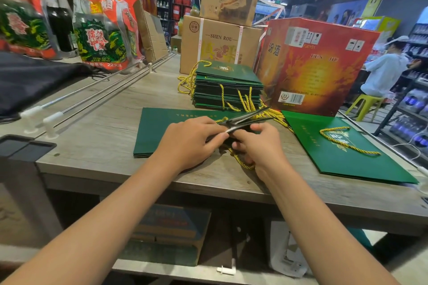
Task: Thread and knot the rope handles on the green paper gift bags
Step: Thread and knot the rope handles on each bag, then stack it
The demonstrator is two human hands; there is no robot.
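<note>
Green paper gift bag, held just above the surface at centre frame, its top edge spread open and seen edge-on. The left hand pinches the bag's near edge between thumb and fingers. The right hand curls its fingers around the yellow rope beneath the bag.

Risks, as judged: the rope end could slip back out of the hole before a knot forms, since the hanging loop pulls on it; a hard tug could tear the paper at the hole. The hole itself is hidden by the fingers.

Count: one bag in hand; one flat bag beneath it at centre left; one finished bag with handle at right; one stack of bags behind, too many to count; loose ropes beside the stack, number unclear.
</note>
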